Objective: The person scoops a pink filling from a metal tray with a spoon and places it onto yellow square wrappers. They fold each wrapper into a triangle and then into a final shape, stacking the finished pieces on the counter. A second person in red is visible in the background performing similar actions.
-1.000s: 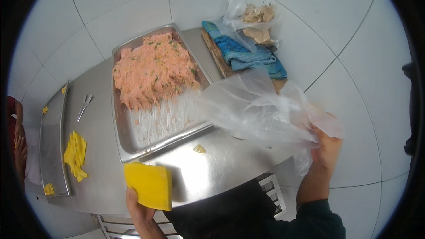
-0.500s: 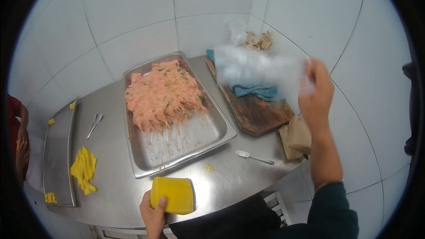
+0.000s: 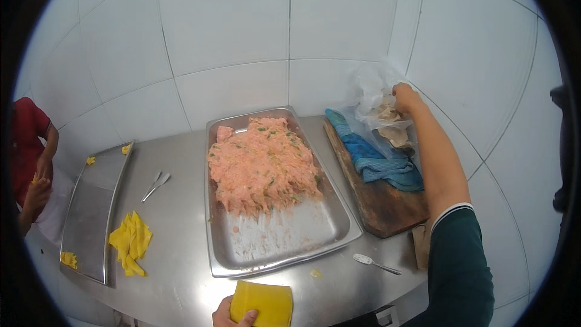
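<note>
A stack of square yellow dough wrappers (image 3: 265, 303) is gripped in my left hand (image 3: 235, 315) at the near edge of the table, thumb on top. At the back right corner, my right hand (image 3: 407, 98) has its fingers closed at the edge of a clear plastic bag (image 3: 367, 88). Crumpled brown paper (image 3: 396, 136) shows beside and through the plastic. Between the hands stands a deep steel pan (image 3: 284, 260), with a mound of pink minced filling (image 3: 263, 166) flecked with green. The near part of its floor is bare and smeared.
Right of the pan, a blue cloth (image 3: 387, 166) lies on a wooden board (image 3: 387, 209); a brown paper bag (image 3: 420, 248) and a small spreader (image 3: 375, 263) are nearer. Leftward are loose wrappers (image 3: 130, 242), two utensils (image 3: 156, 186), a tray (image 3: 94, 206) with yellow pieces, and another person (image 3: 30, 157).
My right hand has carried the plastic from above the board to the back right corner, beside the brown paper. My left hand still holds the wrappers. The whole view has shifted.
</note>
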`<state>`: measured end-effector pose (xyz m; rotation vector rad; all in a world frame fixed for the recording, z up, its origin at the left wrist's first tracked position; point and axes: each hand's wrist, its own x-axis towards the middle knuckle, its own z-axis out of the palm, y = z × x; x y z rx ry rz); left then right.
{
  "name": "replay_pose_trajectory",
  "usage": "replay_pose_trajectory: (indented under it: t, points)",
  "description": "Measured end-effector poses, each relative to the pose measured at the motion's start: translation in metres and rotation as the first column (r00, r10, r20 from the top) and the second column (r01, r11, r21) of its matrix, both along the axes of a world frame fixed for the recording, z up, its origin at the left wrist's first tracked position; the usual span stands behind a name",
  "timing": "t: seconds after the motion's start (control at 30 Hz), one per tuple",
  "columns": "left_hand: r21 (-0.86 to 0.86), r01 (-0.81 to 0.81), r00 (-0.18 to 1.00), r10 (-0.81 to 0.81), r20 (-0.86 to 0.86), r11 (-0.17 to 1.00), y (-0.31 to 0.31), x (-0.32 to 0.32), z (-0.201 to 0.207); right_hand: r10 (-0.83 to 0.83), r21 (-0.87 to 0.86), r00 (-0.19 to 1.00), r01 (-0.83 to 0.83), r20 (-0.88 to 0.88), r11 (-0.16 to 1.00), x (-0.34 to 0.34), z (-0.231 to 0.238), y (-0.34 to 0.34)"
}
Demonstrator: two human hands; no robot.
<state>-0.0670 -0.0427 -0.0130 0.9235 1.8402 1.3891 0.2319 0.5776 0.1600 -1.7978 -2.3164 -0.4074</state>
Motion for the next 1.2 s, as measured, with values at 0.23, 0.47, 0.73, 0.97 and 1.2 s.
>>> replay_pose_trajectory:
  t: [0.23, 0.47, 0.73, 0.97, 1.2]
  points:
    - [-0.001, 0.029, 0.997, -0.029, 0.065, 1.0, 0.004, 0.0, 0.005, 0.229, 0.334, 0.964, -0.173, -0.135, 0.927, 0.014, 0.037, -0.045]
    - [0.009, 0.053, 0.995, -0.054, 0.082, 0.999, 0.0, -0.001, 0.014, 0.644, 0.357, 0.716, -0.546, -0.27, 0.758, 0.027, 0.095, -0.258]
    - [0.145, 0.167, 0.949, -0.199, 0.245, 0.975, -0.001, 0.021, 0.025, 0.597, -0.082, 0.415, -0.86, -0.686, 0.503, -0.022, -0.062, -0.452]
    - [0.146, 0.503, 0.856, -0.514, 0.054, 0.852, 0.021, 0.048, 0.05, -0.124, -0.257, 0.231, -0.927, -0.965, 0.273, -0.041, -0.131, -0.48]
    - [0.071, 0.694, 0.718, -0.68, -0.148, 0.717, 0.061, 0.114, 0.061, 0.093, -0.156, 0.309, -0.691, -0.946, 0.706, 0.033, -0.118, -0.506]
